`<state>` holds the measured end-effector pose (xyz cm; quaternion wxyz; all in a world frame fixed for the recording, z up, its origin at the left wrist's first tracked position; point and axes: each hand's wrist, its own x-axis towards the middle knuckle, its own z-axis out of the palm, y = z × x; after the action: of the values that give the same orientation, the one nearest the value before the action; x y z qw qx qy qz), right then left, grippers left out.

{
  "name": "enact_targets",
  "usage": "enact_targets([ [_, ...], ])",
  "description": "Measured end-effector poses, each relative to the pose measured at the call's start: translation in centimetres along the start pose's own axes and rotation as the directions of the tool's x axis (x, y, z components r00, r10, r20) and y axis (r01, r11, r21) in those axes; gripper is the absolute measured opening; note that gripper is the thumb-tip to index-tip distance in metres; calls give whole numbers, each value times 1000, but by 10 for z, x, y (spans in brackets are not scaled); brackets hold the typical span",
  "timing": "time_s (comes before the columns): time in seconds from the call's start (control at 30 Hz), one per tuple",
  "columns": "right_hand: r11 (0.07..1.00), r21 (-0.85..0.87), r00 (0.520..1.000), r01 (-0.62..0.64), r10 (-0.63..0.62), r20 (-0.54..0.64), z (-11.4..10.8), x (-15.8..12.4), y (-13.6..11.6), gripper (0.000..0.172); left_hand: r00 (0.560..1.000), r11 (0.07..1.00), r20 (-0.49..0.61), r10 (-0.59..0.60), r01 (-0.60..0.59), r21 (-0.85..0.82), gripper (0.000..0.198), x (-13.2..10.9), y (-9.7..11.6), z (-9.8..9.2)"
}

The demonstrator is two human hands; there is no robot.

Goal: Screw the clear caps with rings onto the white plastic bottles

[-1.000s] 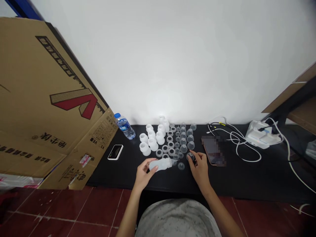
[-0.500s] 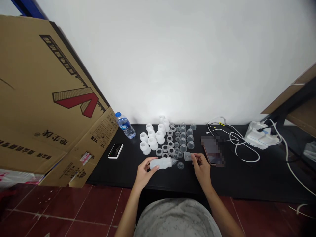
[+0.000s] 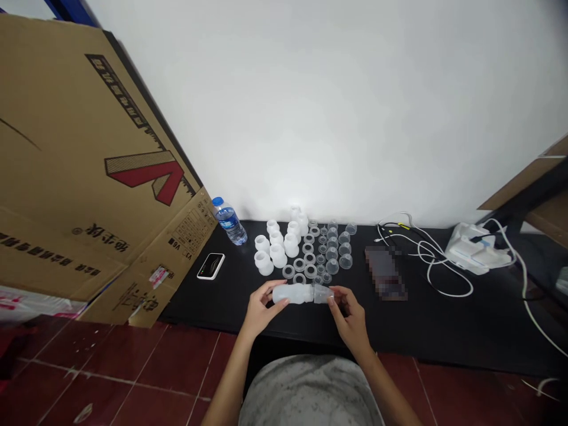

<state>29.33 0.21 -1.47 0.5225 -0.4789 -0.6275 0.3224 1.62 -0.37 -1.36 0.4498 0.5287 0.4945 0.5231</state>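
Note:
My left hand [image 3: 261,311] is closed around a frosted white baby bottle [image 3: 293,293], held sideways above the table's front part. At the bottle's right end sits a clear dome cap [image 3: 322,294], which covers the teat end. My right hand [image 3: 350,317] pinches that cap by its far end. Whether the cap is fully seated I cannot tell. Just beyond my hands stand several white open bottles [image 3: 278,256]. To their right lie grey collar rings [image 3: 309,258], small clear teats [image 3: 320,260] and rows of clear dome caps [image 3: 332,253].
A water bottle [image 3: 229,222] and a white-edged device [image 3: 210,266] are at the left of the black table [image 3: 421,325], beside a large cardboard box [image 3: 57,154]. On the right lie a phone [image 3: 385,273], white cables [image 3: 437,260] and a white power adapter [image 3: 474,247].
My right hand has moved left with the clear cap, which now covers the teat at the bottle's end. The bottle has stayed nearly in place in my left hand.

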Motion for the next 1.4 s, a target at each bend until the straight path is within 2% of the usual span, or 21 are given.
enact_targets([
  [0.27, 1000, 23, 998, 4, -5, 59, -2, 4, -3, 24, 999, 995, 35, 31, -28, -97, 48, 0, 2, 1],
  [0.47, 1000, 9, 997, 16, -17, 77, -1, 2, -4, 23, 1000, 987, 17, 2, 0, -158, 48, 0, -2, 0],
  [0.8, 997, -3, 993, 76, -75, 91, -4, 4, -7, 16, 1000, 1000, 3, -1, 1, 21, 47, 0, 5, -1],
  [0.93, 994, 0, 988, 106, -105, 112, -4, 4, -5, 19, 999, 999, -42, -2, 0, -36, 47, 1, 2, -1],
  [1.07, 992, -24, 984, 124, -120, 130, -2, 3, -5, 22, 989, 992, -149, -17, -3, -128, 49, 4, -7, 1],
  [1.17, 992, -38, 984, 123, -117, 131, -1, 1, -4, 22, 975, 990, -223, -17, -14, -138, 47, 6, -13, 2],
  [1.4, 994, -74, 987, 85, -74, 146, 1, 1, -3, 28, 973, 996, -230, -4, -17, -90, 41, 4, -15, 1],
])
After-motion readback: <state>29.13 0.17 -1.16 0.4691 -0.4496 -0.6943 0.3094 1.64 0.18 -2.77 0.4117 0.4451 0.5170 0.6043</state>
